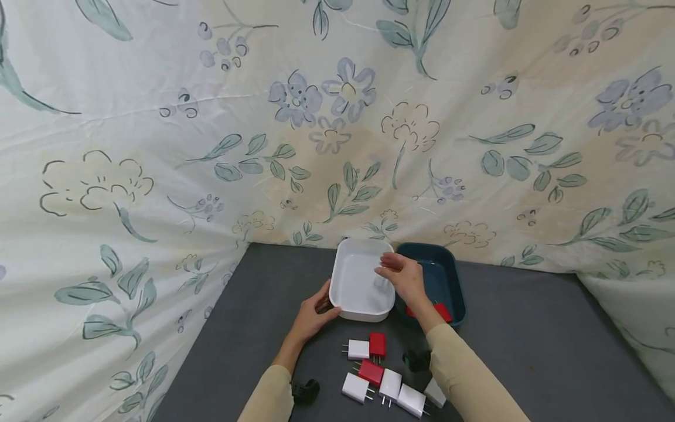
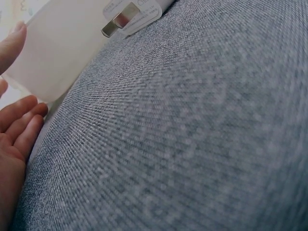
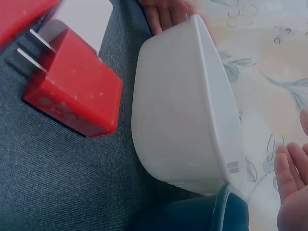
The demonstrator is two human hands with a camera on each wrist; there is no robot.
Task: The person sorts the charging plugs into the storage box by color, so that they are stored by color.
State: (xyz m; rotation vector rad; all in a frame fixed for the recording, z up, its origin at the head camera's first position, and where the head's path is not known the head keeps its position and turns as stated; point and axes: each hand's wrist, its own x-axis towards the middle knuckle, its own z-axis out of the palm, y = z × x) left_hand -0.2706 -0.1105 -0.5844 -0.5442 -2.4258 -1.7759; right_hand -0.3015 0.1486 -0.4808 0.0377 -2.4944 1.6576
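A white plastic bin (image 1: 349, 302) stands at the back of the table. My left hand (image 1: 311, 316) holds its near left corner, thumb at the front wall and fingers along the side. Over the bin's right part is my right hand (image 1: 405, 278), its thumb and fingers apart in the right wrist view. A small whitish shape (image 1: 381, 283), blurred, shows in the bin just below the fingertips. On the table in front lie several wall chargers, among them a red charger (image 1: 371, 371) and a white charger (image 1: 355, 387), with metal prongs showing.
Right beside the white bin stands a dark blue bin (image 1: 457, 287) with red chargers (image 1: 443, 312) in its near end. A floral cloth (image 1: 337, 176) hangs behind the grey table (image 1: 511, 328). Another white charger (image 1: 435, 392) is partly hidden by the right sleeve (image 1: 469, 375).
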